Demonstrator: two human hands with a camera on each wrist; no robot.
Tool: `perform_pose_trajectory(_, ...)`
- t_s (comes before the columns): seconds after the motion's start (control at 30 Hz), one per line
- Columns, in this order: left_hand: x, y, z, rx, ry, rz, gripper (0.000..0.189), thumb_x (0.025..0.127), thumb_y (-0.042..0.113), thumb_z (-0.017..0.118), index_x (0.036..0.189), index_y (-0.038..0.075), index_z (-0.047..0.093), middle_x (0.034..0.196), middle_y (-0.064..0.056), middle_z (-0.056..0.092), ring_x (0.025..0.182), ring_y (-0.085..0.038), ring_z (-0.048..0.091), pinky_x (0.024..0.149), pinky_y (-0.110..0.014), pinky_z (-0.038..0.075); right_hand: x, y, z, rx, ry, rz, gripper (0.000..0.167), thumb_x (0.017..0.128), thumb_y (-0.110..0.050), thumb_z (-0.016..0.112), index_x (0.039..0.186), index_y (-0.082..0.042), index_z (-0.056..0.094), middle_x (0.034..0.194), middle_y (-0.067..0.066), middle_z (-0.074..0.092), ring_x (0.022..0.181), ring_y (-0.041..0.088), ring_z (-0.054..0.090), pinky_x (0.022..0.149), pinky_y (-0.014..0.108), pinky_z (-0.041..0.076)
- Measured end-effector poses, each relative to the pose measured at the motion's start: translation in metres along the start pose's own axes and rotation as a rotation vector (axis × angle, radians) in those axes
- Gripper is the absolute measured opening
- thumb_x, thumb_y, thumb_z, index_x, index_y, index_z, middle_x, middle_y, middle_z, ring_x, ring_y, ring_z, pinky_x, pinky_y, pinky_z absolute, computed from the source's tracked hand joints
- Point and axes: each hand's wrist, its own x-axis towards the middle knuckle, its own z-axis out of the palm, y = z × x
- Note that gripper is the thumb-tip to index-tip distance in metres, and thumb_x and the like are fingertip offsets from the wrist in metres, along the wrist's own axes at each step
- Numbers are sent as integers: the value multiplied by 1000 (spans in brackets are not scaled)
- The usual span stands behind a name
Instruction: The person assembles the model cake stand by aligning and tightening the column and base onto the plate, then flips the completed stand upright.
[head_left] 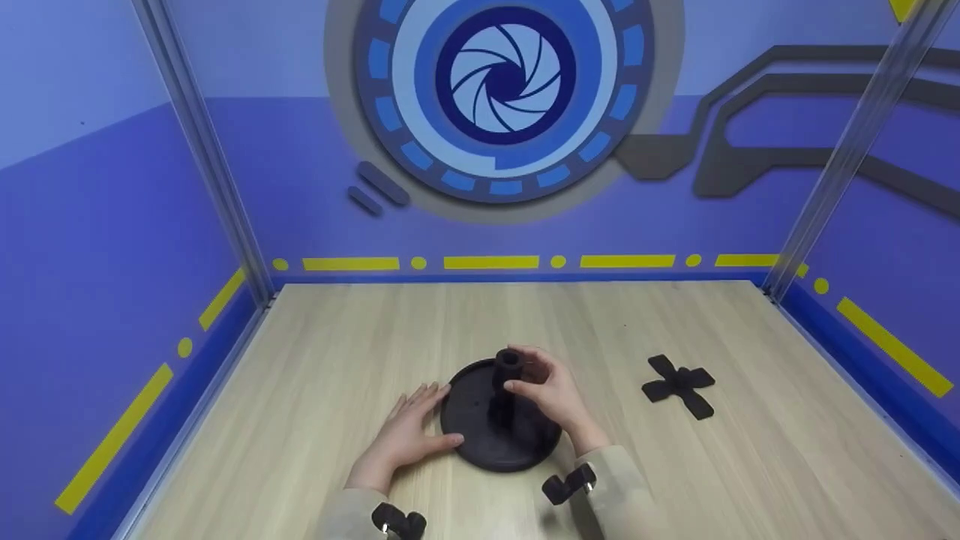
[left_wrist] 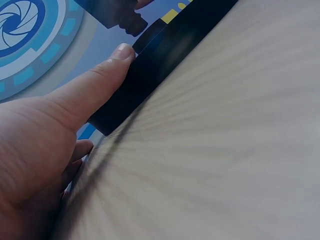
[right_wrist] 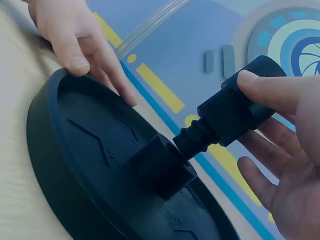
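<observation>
A round black base (head_left: 466, 420) with a raised rim lies on the table. From its middle rises a short socket (right_wrist: 162, 167). My right hand (head_left: 556, 390) holds a black stem with a threaded end (right_wrist: 230, 110) between thumb and fingers. The threaded end points down at the socket's mouth, tilted against it in the right wrist view. The stem's upper end shows a round hole. My left hand (head_left: 409, 431) touches the base's left edge with straight fingers. Its thumb (left_wrist: 112, 75) presses on the rim, while the other fingers lie along the outer side.
A black four-bladed piece (head_left: 679, 384) with a small central knob lies on the table to the right. Blue panels (head_left: 300, 187) with metal corner posts (head_left: 217, 165) stand around the wooden table (head_left: 337, 337). Black wrist mounts (head_left: 568, 484) sit on both sleeves.
</observation>
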Motion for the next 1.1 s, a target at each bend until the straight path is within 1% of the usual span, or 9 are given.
perform_pose_trajectory(0.07, 1, 1, 0, 3, -8, -16, 93, 84, 56, 79, 158, 14, 41, 167, -21, 33, 158, -42, 23, 133, -61, 7, -1, 1, 0, -27, -6, -7, 59, 82, -1, 82, 138, 1, 62, 131, 22, 67, 113, 20, 69, 96, 24, 58)
perform_pose_trajectory(0.13, 1, 1, 0, 1, -10, -25, 94, 84, 57, 78, 159, 15, 41, 167, -21, 32, 158, -41, 22, 133, -60, 7, -1, 2, 0, -38, -13, -12, 59, 83, -1, 82, 137, 0, 62, 133, 21, 67, 116, 20, 69, 98, 23, 57)
perform_pose_trajectory(0.3, 2, 1, -1, -3, -3, -19, 94, 84, 56, 79, 159, 14, 40, 167, -21, 31, 159, -41, 22, 133, -60, 7, -2, 3, -1, -54, -29, -6, 58, 83, -2, 83, 137, -2, 63, 136, 20, 67, 118, 10, 67, 102, 21, 55)
perform_pose_trajectory(0.4, 2, 1, 0, 0, -1, -20, 94, 84, 56, 79, 159, 14, 41, 167, -21, 32, 158, -41, 22, 133, -61, 7, -3, 4, -1, -77, -41, -1, 58, 83, -4, 83, 137, -2, 62, 137, 20, 66, 117, 9, 67, 100, 21, 55)
perform_pose_trajectory(0.57, 2, 0, 0, 6, 0, -9, 95, 84, 56, 79, 158, 13, 41, 166, -22, 33, 158, -42, 23, 133, -61, 8, -5, 7, 0, -103, -57, -9, 57, 84, -5, 83, 137, 0, 62, 136, 22, 66, 116, 14, 68, 100, 23, 57)
perform_pose_trajectory(0.73, 2, 0, 1, 8, 2, -3, 95, 83, 57, 79, 158, 12, 41, 166, -22, 33, 158, -42, 24, 132, -62, 8, -6, 9, 1, -114, -61, -3, 56, 84, -4, 82, 136, -1, 63, 137, 22, 66, 120, 20, 68, 101, 25, 58)
perform_pose_trajectory(0.93, 2, -1, 1, 9, 3, -13, 95, 83, 58, 79, 158, 14, 41, 167, -21, 33, 158, -42, 24, 133, -61, 7, -6, 9, 0, -119, -83, 18, 56, 85, -6, 82, 137, -4, 62, 139, 20, 66, 127, 33, 64, 107, 36, 57)
perform_pose_trajectory(1.0, 2, -1, 1, 4, 2, -17, 94, 83, 57, 79, 158, 14, 41, 167, -21, 33, 158, -41, 24, 133, -61, 7, -6, 8, -1, -129, -97, 11, 54, 86, -6, 81, 137, -3, 62, 138, 20, 66, 128, 35, 64, 109, 39, 56)
perform_pose_trajectory(1.1, 2, 0, 0, -2, 2, -19, 94, 83, 57, 79, 158, 14, 42, 167, -20, 33, 158, -41, 23, 133, -60, 7, -6, 8, -2, -147, -107, -9, 52, 88, -6, 79, 137, -2, 61, 136, 20, 67, 126, 35, 65, 109, 39, 56)
